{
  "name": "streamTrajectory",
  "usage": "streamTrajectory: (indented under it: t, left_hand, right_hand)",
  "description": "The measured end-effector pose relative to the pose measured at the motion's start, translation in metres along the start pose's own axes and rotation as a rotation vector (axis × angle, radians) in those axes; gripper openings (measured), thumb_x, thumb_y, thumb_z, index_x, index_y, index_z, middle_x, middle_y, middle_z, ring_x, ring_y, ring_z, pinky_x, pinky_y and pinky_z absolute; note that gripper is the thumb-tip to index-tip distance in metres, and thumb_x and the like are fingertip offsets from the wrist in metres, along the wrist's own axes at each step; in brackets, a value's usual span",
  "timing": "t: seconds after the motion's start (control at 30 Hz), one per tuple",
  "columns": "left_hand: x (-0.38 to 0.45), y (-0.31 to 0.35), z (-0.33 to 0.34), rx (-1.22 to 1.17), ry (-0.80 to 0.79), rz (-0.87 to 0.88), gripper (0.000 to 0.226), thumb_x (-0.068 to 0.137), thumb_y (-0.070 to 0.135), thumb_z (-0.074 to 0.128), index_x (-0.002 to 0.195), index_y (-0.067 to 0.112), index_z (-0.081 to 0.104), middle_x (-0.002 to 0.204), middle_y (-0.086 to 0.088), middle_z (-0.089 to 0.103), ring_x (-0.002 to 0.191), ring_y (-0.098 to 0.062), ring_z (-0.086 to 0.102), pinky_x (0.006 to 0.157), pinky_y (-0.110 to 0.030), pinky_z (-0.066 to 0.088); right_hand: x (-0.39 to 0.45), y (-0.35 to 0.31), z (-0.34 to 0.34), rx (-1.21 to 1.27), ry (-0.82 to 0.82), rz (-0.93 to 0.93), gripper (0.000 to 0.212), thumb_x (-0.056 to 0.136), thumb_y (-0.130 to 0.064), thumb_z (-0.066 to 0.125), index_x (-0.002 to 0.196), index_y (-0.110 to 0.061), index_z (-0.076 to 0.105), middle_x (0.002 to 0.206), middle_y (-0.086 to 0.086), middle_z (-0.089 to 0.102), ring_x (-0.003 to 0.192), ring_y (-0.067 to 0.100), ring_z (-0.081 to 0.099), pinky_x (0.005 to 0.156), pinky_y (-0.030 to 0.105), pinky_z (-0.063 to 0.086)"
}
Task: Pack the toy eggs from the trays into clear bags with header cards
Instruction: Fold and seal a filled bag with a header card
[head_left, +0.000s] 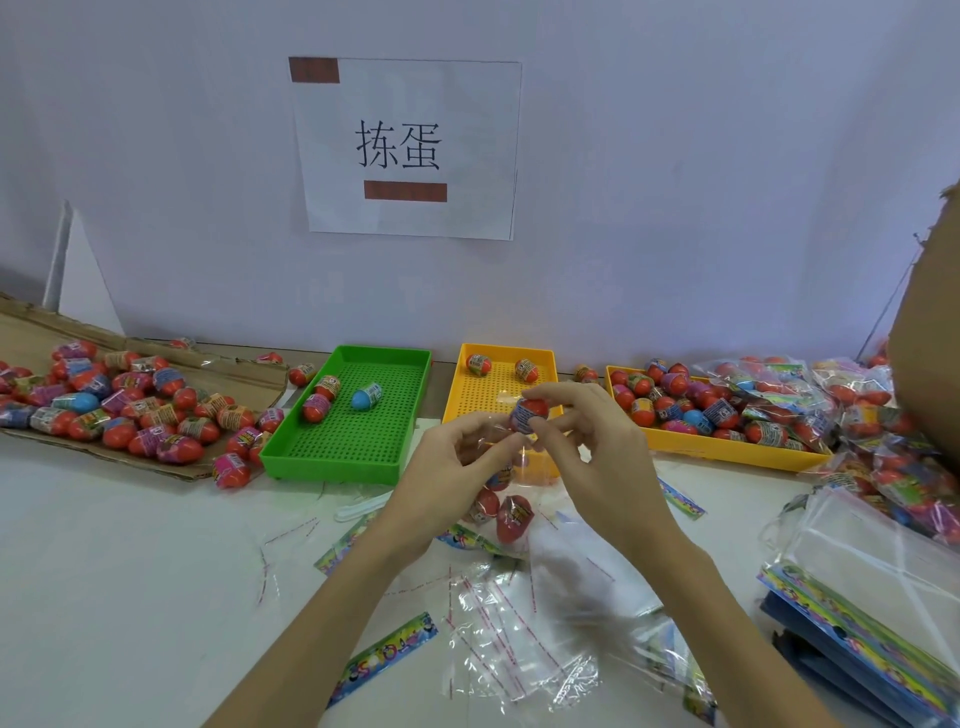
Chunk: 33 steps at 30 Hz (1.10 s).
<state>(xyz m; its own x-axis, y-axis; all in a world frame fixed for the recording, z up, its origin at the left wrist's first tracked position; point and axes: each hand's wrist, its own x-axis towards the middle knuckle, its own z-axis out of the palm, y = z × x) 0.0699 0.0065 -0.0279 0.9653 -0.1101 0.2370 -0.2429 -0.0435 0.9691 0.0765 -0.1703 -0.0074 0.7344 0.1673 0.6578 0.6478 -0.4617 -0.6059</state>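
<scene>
A red toy egg with a blue wrapper band is pinched at frame centre between thumb and fingertips of the right hand, right at the mouth of a clear bag. The bag's top edge is pinched by the left hand, fingers curled; the bag hangs below both hands with two red eggs seen inside. At 12 o'clock just behind the hands a small yellow tray is set, two eggs in it. At 10 o'clock a green tray is placed with three eggs. At 9 o'clock a cardboard sheet is covered with loose eggs. At 2 o'clock a larger yellow tray is filled with eggs, packed bags piled beyond it at 3 o'clock. At 6 o'clock empty clear bags and header cards are scattered on the white table. A paper sign is fixed to the wall at 12 o'clock.
</scene>
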Motion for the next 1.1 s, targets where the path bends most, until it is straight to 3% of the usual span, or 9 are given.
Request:
streamTrajectory:
  t: [0.37, 0.5, 0.6, 0.67, 0.77, 0.87, 0.97, 1.03, 1.1]
  left_hand:
    - [-0.002, 0.002, 0.002, 0.007, 0.011, 0.031, 0.019, 0.098, 0.016, 0.073, 0.117, 0.017, 0.076, 0.096, 0.002, 0.081, 0.093, -0.010, 0.077, 0.078, -0.021, 0.059]
    - [-0.002, 0.000, 0.004, 0.040, 0.032, 0.031, 0.021, 0.097, 0.019, 0.074, 0.117, 0.015, 0.077, 0.102, -0.001, 0.080, 0.097, -0.016, 0.077, 0.080, -0.023, 0.058]
    - [-0.002, -0.001, 0.003, 0.038, 0.048, 0.026, 0.020, 0.097, 0.018, 0.073, 0.116, 0.014, 0.077, 0.102, 0.000, 0.081, 0.100, -0.015, 0.077, 0.084, -0.025, 0.060]
    - [-0.001, -0.001, 0.003, 0.039, 0.070, 0.034, 0.019, 0.096, 0.019, 0.074, 0.115, 0.016, 0.078, 0.102, 0.001, 0.081, 0.101, -0.014, 0.076, 0.088, -0.027, 0.060]
    - [0.000, 0.001, 0.001, -0.029, 0.125, 0.014, 0.024, 0.089, 0.025, 0.081, 0.112, 0.020, 0.079, 0.100, 0.001, 0.080, 0.099, -0.014, 0.076, 0.085, -0.024, 0.059]
    - [0.001, 0.003, -0.002, -0.163, 0.189, -0.048, 0.038, 0.075, 0.033, 0.086, 0.110, 0.019, 0.078, 0.099, 0.002, 0.080, 0.098, -0.014, 0.076, 0.084, -0.025, 0.060]
    - [0.002, 0.002, -0.004, -0.270, 0.246, -0.099, 0.043, 0.070, 0.031, 0.087, 0.109, 0.016, 0.077, 0.101, -0.004, 0.080, 0.105, -0.023, 0.075, 0.092, -0.042, 0.060]
    - [0.001, 0.002, -0.002, -0.301, 0.249, -0.126, 0.043, 0.069, 0.028, 0.087, 0.109, 0.014, 0.077, 0.101, -0.007, 0.080, 0.103, -0.026, 0.076, 0.088, -0.044, 0.062]
    - [0.000, 0.003, 0.001, -0.323, 0.229, -0.147, 0.042, 0.070, 0.026, 0.087, 0.108, 0.013, 0.077, 0.097, -0.004, 0.080, 0.094, -0.023, 0.077, 0.078, -0.038, 0.064]
  right_hand:
    - [0.000, 0.006, -0.014, -0.111, -0.243, 0.025, 0.018, 0.099, -0.019, 0.065, 0.115, -0.026, 0.071, 0.106, -0.020, 0.065, 0.094, 0.004, 0.063, 0.067, 0.015, 0.048]
    - [-0.001, 0.004, -0.013, -0.135, -0.300, 0.060, 0.018, 0.095, -0.036, 0.070, 0.105, -0.022, 0.076, 0.106, -0.011, 0.059, 0.091, 0.006, 0.061, 0.070, 0.014, 0.045]
    - [-0.004, 0.003, -0.009, -0.189, -0.341, 0.045, 0.018, 0.094, -0.033, 0.073, 0.108, -0.022, 0.076, 0.109, -0.003, 0.056, 0.093, 0.007, 0.056, 0.076, 0.019, 0.047]
    - [-0.004, 0.001, -0.008, -0.175, -0.300, 0.026, 0.017, 0.094, -0.026, 0.073, 0.110, -0.020, 0.076, 0.110, -0.002, 0.058, 0.088, 0.004, 0.054, 0.074, 0.017, 0.048]
    - [-0.002, -0.003, -0.006, -0.165, -0.061, -0.010, 0.031, 0.095, -0.020, 0.073, 0.126, -0.018, 0.068, 0.115, -0.001, 0.057, 0.093, 0.005, 0.056, 0.075, 0.015, 0.050]
    - [0.000, -0.004, -0.006, -0.069, 0.155, 0.143, 0.044, 0.092, -0.034, 0.076, 0.129, -0.021, 0.056, 0.103, -0.003, 0.062, 0.089, 0.008, 0.061, 0.071, 0.015, 0.051]
    - [0.000, -0.005, -0.003, 0.157, -0.053, 0.490, 0.053, 0.080, -0.060, 0.073, 0.121, -0.028, 0.061, 0.097, -0.010, 0.069, 0.086, -0.004, 0.066, 0.064, 0.011, 0.053]
    - [-0.004, -0.003, 0.004, 0.275, -0.123, 0.586, 0.046, 0.082, -0.054, 0.076, 0.118, -0.028, 0.066, 0.098, -0.010, 0.073, 0.086, -0.005, 0.069, 0.063, 0.013, 0.055]
    - [-0.008, -0.002, 0.009, 0.345, -0.050, 0.582, 0.026, 0.088, -0.039, 0.077, 0.108, -0.022, 0.072, 0.091, -0.007, 0.075, 0.082, -0.001, 0.071, 0.062, 0.013, 0.053]
